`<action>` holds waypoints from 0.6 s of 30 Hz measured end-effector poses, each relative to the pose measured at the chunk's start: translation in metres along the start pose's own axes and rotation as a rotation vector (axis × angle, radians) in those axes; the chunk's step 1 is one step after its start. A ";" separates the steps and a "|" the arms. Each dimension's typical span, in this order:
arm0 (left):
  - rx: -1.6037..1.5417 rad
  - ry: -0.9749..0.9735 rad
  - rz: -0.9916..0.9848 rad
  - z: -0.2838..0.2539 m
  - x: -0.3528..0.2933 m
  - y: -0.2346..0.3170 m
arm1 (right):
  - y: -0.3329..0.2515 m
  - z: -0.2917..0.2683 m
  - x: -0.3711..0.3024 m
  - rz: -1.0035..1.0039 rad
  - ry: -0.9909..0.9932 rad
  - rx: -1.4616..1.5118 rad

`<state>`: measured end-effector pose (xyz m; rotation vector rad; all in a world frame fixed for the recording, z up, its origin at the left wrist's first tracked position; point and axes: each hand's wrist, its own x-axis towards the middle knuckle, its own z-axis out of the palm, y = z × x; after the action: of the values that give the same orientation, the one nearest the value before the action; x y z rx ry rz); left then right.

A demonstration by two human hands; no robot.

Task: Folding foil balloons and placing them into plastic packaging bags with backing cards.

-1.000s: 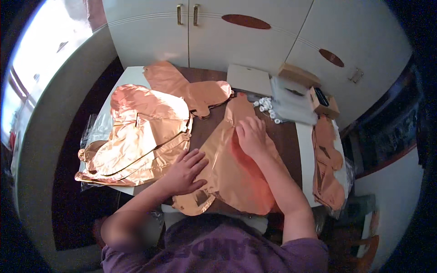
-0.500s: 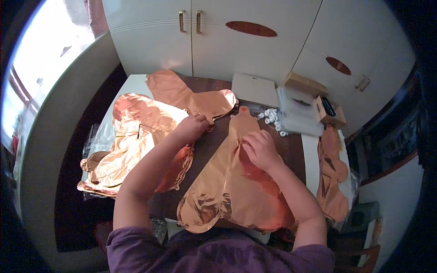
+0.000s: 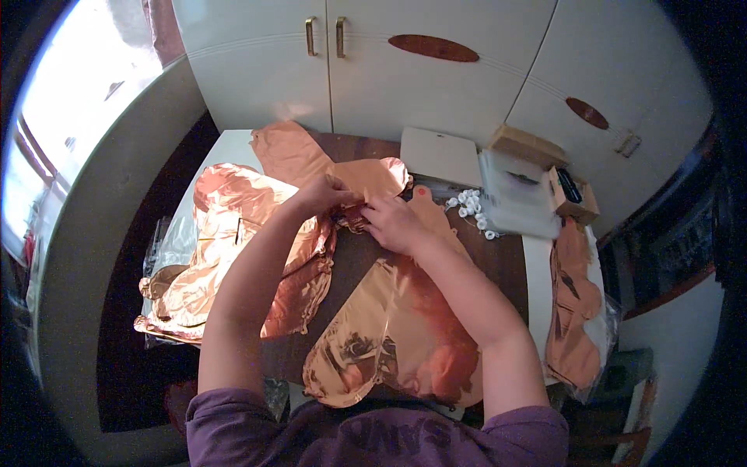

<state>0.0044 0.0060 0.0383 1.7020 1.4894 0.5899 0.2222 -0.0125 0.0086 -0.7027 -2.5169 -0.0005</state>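
A flat, uninflated copper-coloured foil balloon [image 3: 292, 156] lies at the back of the table. My left hand [image 3: 325, 196] pinches the near end of this balloon. Beside it, my right hand [image 3: 391, 223] has its fingers drawn together on the same crumpled foil; the exact grip is partly hidden. Below my right forearm, a wide flat foil balloon [image 3: 412, 335] spreads toward my body, its narrow tip pointing away. To the left, a pile of shiny foil balloons [image 3: 241, 249] lies partly under my left forearm.
Small white rings [image 3: 471, 204] lie in a cluster right of centre. Behind them are a flat white box [image 3: 440, 156], a clear plastic sleeve [image 3: 513, 194] and a cardboard box [image 3: 574, 194] holding dark items. More folded foil [image 3: 574, 311] lies at the right edge. White cabinets [image 3: 436, 86] stand behind the table.
My right hand has left the wide foil balloon and moved left and away to join my left hand. My left hand has shifted slightly away from me, still at the far balloon's near end.
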 end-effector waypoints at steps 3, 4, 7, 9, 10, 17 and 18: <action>-0.237 -0.031 0.102 0.003 0.009 -0.019 | 0.004 0.011 0.000 -0.061 -0.029 -0.081; -0.236 -0.028 0.098 0.003 0.010 -0.026 | 0.005 0.015 0.001 -0.100 -0.021 -0.097; -0.153 0.091 0.259 0.013 0.008 -0.020 | 0.020 0.024 0.002 0.011 -0.027 -0.074; 0.100 0.195 0.401 0.012 0.004 -0.019 | 0.023 0.020 0.013 0.105 -0.020 0.020; 0.100 0.195 0.400 0.010 0.003 -0.018 | 0.024 0.018 0.018 0.199 -0.012 0.113; 0.068 0.051 0.311 0.003 -0.005 -0.025 | 0.033 0.001 0.043 0.536 -0.324 0.390; 0.082 0.015 0.282 0.005 -0.006 -0.019 | 0.036 0.001 0.043 0.502 -0.309 0.366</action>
<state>-0.0043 -0.0011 0.0211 1.9931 1.3078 0.6975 0.2075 0.0391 0.0237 -1.2228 -2.4407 0.7749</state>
